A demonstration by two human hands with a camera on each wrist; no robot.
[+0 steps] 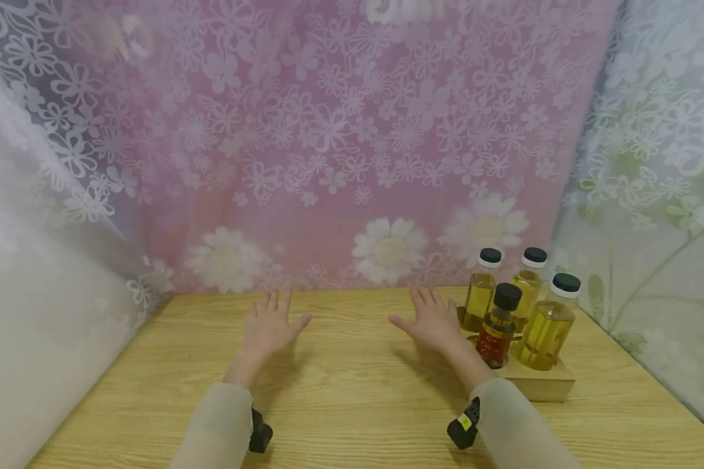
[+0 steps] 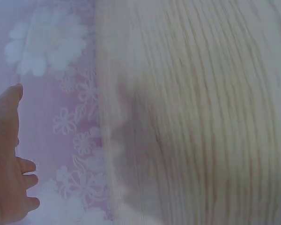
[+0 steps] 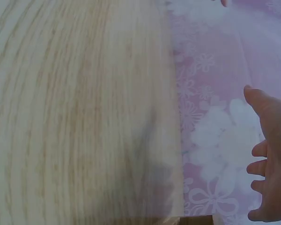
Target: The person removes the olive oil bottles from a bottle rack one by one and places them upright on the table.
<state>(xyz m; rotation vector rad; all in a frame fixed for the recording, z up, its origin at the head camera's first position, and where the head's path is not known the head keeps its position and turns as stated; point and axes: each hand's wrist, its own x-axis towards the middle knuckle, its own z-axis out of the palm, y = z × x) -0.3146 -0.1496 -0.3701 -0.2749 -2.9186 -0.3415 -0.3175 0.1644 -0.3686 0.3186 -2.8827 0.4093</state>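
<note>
Both hands reach forward over the wooden table, palms down with fingers spread, and neither holds anything. My left hand (image 1: 268,331) is left of the middle, its shadow falling on the wood beside it. In the left wrist view the left hand (image 2: 4,159) shows at the left edge. My right hand (image 1: 434,322) lies just left of a group of bottles, nearest to a small dark bottle with a red label (image 1: 495,339). In the right wrist view the right hand (image 3: 274,159) appears at the right edge, thumb held apart from the fingers.
A light wooden holder (image 1: 542,387) at the right carries the red-label bottle and three clear bottles of yellow liquid, including a front right one (image 1: 544,335). A pink flowered curtain (image 1: 340,163) hangs behind the table (image 1: 352,404), with pale curtains at both sides.
</note>
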